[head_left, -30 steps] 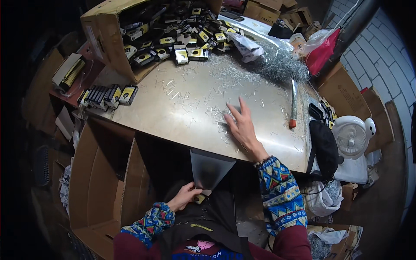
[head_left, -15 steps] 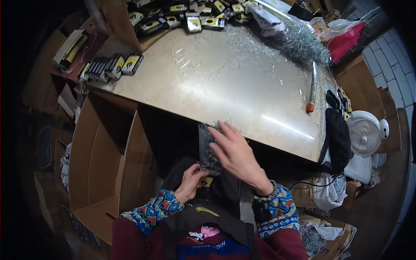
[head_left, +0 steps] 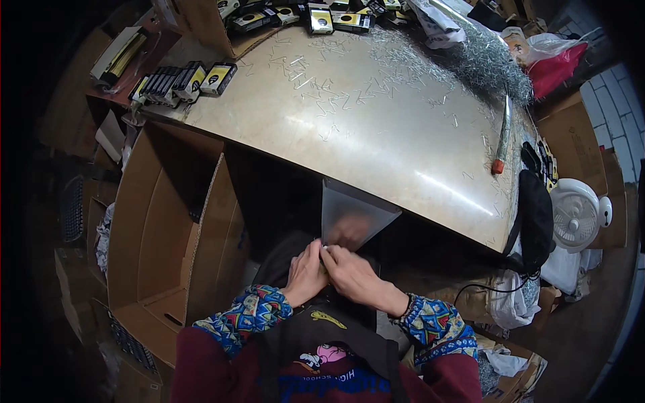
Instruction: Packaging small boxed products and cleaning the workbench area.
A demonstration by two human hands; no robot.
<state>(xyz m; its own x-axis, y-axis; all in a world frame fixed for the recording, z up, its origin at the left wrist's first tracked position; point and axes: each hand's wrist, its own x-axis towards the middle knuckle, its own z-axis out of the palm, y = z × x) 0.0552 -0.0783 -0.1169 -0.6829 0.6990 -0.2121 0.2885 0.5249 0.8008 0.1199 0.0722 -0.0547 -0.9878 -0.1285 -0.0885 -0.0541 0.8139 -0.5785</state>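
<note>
My left hand (head_left: pixel 306 277) and my right hand (head_left: pixel 356 274) meet at the lower tip of a grey metal chute (head_left: pixel 342 205). The chute slopes down from the table's front edge and mirrors a hand in its shiny surface. Both hands are closed, with fingertips pinched together. What they hold is mostly covered by the fingers; only a small pale bit shows between them. Up on the metal tabletop (head_left: pixel 269 134) lie many loose bent wire pins (head_left: pixel 346 101), thickening into a big silvery heap (head_left: pixel 484 60) at the far right.
Small black-and-yellow boxes (head_left: pixel 188 80) stand in a row at the table's left corner; more lie piled at the back (head_left: pixel 321 19). A red-tipped tube (head_left: pixel 502 138) rests on the right. Cardboard boxes (head_left: pixel 154 221) stand at left, and a white fan (head_left: pixel 576 211) at right.
My right hand has come down off the chute to meet my left hand at its tip. The wire pins that lay on the chute no longer show there. The view has shifted slightly.
</note>
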